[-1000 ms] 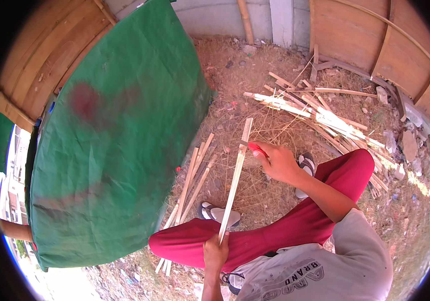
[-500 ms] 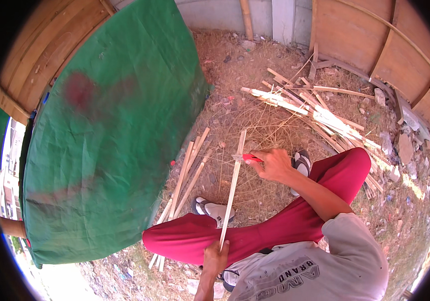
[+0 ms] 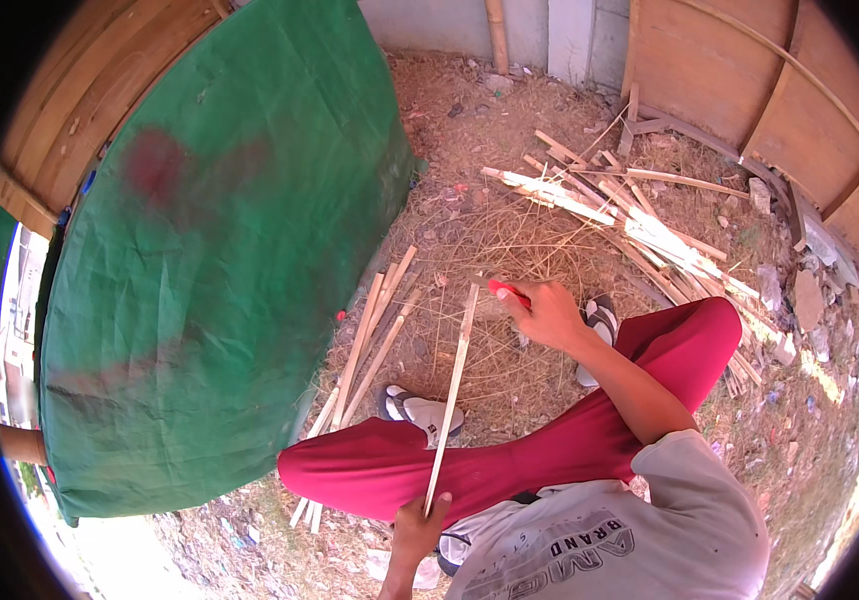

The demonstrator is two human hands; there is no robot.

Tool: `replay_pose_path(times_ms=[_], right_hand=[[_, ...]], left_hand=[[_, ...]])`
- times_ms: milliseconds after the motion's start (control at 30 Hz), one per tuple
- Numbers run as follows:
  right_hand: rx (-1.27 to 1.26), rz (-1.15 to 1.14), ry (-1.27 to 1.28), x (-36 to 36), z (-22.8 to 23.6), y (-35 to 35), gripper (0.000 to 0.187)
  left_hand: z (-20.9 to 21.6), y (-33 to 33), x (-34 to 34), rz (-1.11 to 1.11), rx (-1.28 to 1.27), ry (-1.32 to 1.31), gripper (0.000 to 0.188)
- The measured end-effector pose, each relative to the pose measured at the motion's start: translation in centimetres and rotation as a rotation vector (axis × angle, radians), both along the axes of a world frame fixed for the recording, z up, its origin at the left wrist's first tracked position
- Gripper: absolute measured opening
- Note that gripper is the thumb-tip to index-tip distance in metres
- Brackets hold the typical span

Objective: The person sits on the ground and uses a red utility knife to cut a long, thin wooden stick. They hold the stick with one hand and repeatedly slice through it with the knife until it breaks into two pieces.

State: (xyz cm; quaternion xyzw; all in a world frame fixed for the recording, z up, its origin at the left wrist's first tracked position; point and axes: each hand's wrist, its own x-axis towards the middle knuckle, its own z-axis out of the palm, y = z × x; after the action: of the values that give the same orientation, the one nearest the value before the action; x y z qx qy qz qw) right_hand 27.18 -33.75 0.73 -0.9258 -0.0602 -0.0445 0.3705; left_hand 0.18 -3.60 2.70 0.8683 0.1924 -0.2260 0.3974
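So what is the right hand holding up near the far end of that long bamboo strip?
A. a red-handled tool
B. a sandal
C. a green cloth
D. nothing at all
A: the right hand grips a red-handled tool at the far end of the bamboo strip, whose near end the left hand holds.

Two hands (image 3: 549,315), one green tarp (image 3: 219,260), two sandals (image 3: 419,408).

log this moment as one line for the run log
left hand: grips near end of bamboo strip | right hand: red-handled knife at far end | seated, red trousers
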Motion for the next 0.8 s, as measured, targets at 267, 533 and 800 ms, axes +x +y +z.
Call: replay_pose_path(times_ms=[267, 533, 800], right_hand=[[0.015, 0.172, -0.077, -1.9, -1.0, 0.6, 0.038], [0.024, 0.146, -0.129, -2.1, -0.9, 1.2, 0.041], [0.046, 0.115, -0.175, -2.1, -0.4, 1.8, 0.041]], left_hand=[[0.4, -2.4, 0.7, 0.049, 0.086, -0.324, 0.039], [-0.7, -1.4, 0.0, 0.062, 0.082, -0.246, 0.035], [0.4, -2.8, 0.7, 0.138, 0.020, -0.373, 0.031]])
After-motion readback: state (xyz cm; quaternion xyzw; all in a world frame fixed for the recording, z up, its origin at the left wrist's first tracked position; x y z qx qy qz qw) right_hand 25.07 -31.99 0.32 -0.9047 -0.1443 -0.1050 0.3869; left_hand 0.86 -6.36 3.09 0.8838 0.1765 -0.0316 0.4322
